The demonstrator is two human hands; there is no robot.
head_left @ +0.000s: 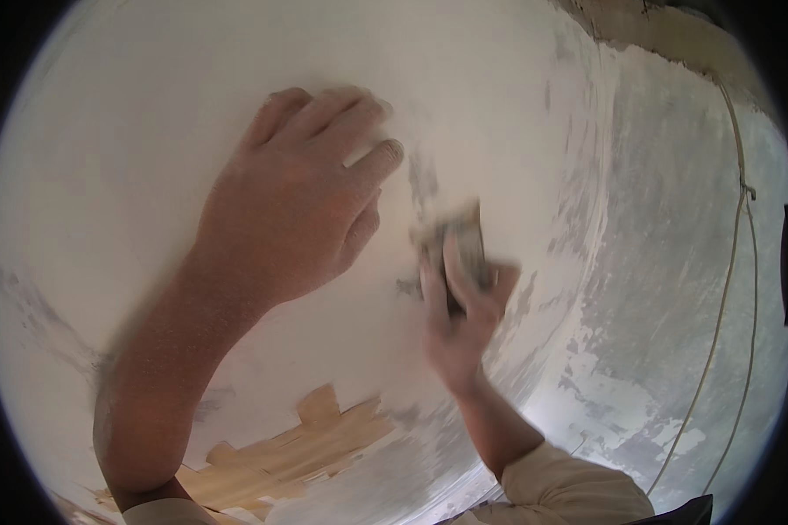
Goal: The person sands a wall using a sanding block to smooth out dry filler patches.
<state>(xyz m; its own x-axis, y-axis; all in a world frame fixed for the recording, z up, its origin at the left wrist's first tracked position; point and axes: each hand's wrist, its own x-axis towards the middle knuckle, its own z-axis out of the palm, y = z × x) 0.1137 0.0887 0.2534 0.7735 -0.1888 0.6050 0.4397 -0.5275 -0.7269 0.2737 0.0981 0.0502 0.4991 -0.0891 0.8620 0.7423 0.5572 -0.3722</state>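
Note:
A whitish plastered surface (341, 341) with grey patches fills most of the view before me. My left hand (295, 184), dusty, rests against or very near it with fingers bent and slightly apart, nothing seen in it. Lower and to the right, my right hand (466, 295) grips a sanding block (463, 243) against the same surface. The block and fingers are blurred, and the block's working face is hidden. A grey mark shows on the plaster just above the block.
Brownish-yellow bare patches (289, 462) with ragged edges lie at the bottom. At right, past a corner, stands a grey, patchy wall (656, 216) with a thin cable (735, 262) hanging in a loop. A rough-edged beige band (670, 39) crosses the upper right.

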